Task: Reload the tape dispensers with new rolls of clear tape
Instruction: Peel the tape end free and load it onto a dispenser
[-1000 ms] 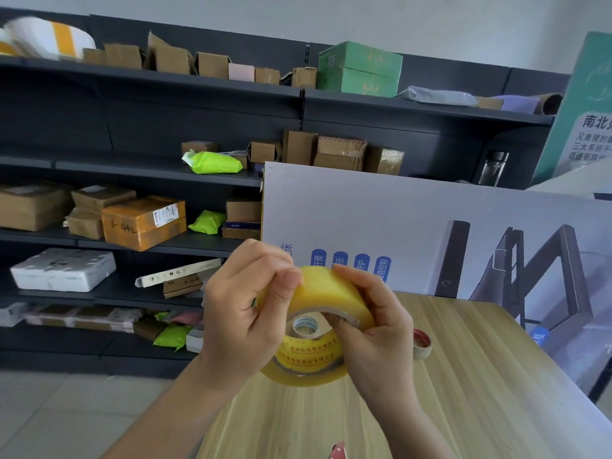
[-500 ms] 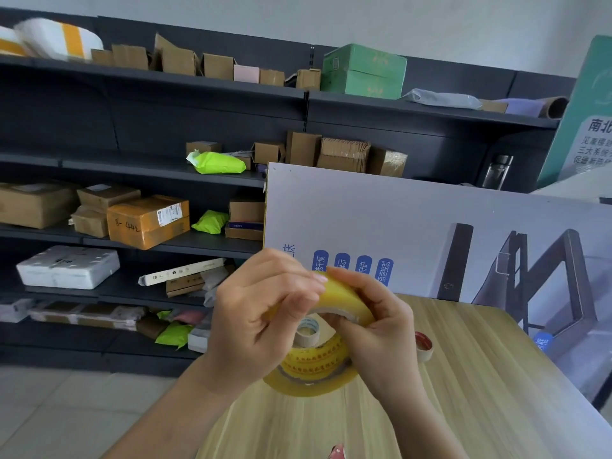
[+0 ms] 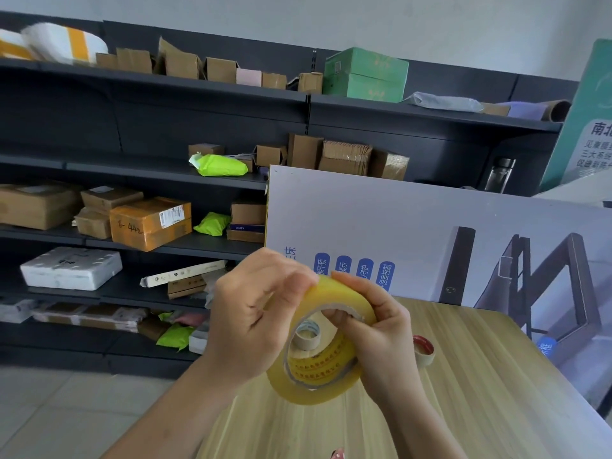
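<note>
- Risk 1: the left hand (image 3: 255, 326) works with curled fingertips at the top of the wide, yellow-tinted roll of clear tape (image 3: 311, 390), apparently hunting for the free end. On film this glossy the edge is hard to find. A nail dragged across it could split the end into a narrow strip that tears off slantwise.
- Risk 2: a freed end, if let go, would likely stick back onto the roll or onto a finger, since nothing would hold it apart.
- Risk 3: the roll hangs in the air above the pale wooden table (image 3: 496, 409), carried mainly by the right hand (image 3: 381, 336). A hard tug from the left hand could twist it out of that grip and drop it.
- Right hand: the thumb presses on the outer wrap at the top and the fingers (image 3: 337, 316) hook through the core, clasping the roll.
- Left hand: the fingers are bent, their tips pinching at the outer layer just beside the right thumb.
- The roll looks thick and fully wound, translucent amber. Its core is printed inside with yellow bands of reddish lettering. It is held tilted, with the opening toward the camera.
- Through that opening shows 1 small beige tape roll (image 3: 308, 337) lying on the table. Another small roll with a red rim (image 3: 424, 351) lies just beyond the right hand.
- No dispenser is plainly in view, so I judge that loading has not begun.
</note>
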### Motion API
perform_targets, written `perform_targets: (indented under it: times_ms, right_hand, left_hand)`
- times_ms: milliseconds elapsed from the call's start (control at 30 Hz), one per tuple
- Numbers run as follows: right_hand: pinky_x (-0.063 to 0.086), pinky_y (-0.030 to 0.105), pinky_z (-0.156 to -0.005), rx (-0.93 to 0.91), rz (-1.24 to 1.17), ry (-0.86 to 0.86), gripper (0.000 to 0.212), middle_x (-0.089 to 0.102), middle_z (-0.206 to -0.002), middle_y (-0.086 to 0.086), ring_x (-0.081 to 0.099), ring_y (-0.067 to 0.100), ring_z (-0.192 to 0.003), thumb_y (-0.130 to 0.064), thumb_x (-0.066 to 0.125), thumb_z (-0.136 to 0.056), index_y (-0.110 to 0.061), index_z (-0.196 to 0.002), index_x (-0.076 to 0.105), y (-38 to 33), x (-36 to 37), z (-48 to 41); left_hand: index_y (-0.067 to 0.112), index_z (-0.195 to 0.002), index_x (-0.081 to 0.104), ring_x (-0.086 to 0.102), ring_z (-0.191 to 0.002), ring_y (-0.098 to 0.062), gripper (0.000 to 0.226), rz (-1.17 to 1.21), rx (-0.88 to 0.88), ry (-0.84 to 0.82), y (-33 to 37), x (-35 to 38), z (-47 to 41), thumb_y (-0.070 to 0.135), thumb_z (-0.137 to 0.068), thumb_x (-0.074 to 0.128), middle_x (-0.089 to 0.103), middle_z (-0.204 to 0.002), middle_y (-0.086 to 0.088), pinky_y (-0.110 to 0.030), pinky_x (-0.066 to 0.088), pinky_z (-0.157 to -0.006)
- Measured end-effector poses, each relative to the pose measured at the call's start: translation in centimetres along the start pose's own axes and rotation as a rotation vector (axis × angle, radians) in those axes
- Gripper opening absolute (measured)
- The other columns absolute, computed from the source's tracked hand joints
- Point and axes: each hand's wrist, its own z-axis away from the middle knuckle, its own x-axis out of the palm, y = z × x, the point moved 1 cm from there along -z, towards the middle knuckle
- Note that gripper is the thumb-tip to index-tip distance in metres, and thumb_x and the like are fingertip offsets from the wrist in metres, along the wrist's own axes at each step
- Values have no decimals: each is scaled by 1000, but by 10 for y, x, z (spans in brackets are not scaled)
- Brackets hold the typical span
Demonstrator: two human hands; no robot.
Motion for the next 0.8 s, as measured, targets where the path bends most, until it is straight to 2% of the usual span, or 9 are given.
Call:
perform_targets:
  times_ms: [67,133,200,367,567,733,800]
  right_hand:
    - [54,19,-69,-69,56,24,34,75,-91,-7,70,11,-84,-17,81,-63,-27,-95,73,-2,-1,-2]
    - [53,14,-69,-173,167,36,37,74,-94,-12,69,9,-87,-19,86,-66,-27,-100,71,-3,0,-4]
    - [52,14,-72,-254,250,51,37,72,-99,-14,68,10,-91,-28,78,-69,-32,-105,68,-2,2,-5]
    - [52,14,-75,-323,297,51,41,70,-104,-11,68,10,-94,-30,73,-72,-34,-112,64,-1,2,-8]
    - [55,20,-78,-317,349,21,38,73,-99,-10,69,11,-96,-24,75,-71,-27,-109,68,3,-1,-8]
    - [51,10,-74,-248,377,48,70,69,-103,-16,68,4,-94,0,85,-66,-36,-115,50,4,-1,-9]
    - [49,8,-73,-257,390,73,71,67,-107,-19,67,0,-93,-3,85,-65,-38,-114,47,4,0,-8]
  left_hand:
    - [8,-98,74,60,-89,-11,36,-165,-12,-119,1,0,2,36,-94,51,67,-92,2,-28,50,-73]
    - [11,-112,71,52,-91,-11,42,-342,-4,-214,0,1,3,42,-93,51,60,-99,2,-25,46,-75]
    - [10,-116,69,50,-91,-13,45,-398,37,-263,-1,0,0,44,-93,51,57,-100,1,-29,46,-76]
    - [5,-104,74,58,-90,-19,34,-234,68,-222,1,-4,-3,33,-88,62,61,-96,-4,-34,50,-70]
    - [10,-99,73,60,-102,-12,22,-156,40,-361,4,-7,-10,25,-86,64,67,-102,4,-33,52,-84]
    - [9,-96,74,60,-95,-13,17,-184,57,-400,8,-6,-16,19,-86,64,66,-96,3,-30,50,-79]
    - [10,-92,74,60,-93,-13,14,-202,62,-392,9,-5,-16,17,-85,65,65,-94,3,-29,50,-78]
